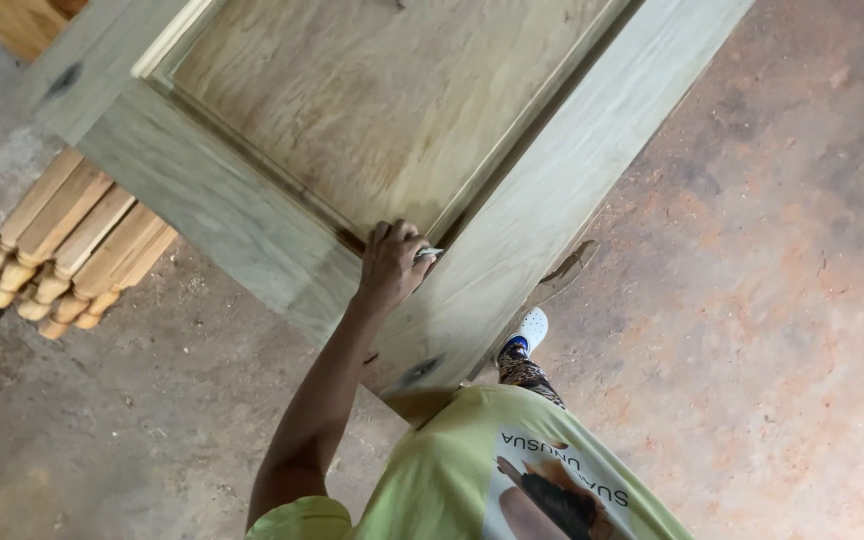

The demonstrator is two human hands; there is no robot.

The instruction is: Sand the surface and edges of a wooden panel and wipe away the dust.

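Note:
My left hand [392, 262] is closed around a small metal tool [429, 253] whose tip sticks out to the right. The hand rests on the near corner of the recessed plywood panel [372, 100] of a wooden door [562, 190]. The door lies flat and raised, with a pale grey-green frame around the panel. The tool's tip touches the seam where the panel's moulding meets the frame. My arm reaches up from the lower left. My right hand is out of view.
A stack of turned wooden posts [67, 245] lies under the door's left end. The dusty reddish concrete floor [752, 300] spreads to the right. My foot in a white shoe [530, 328] stands beside the door's near edge, below my yellow-green shirt [452, 460].

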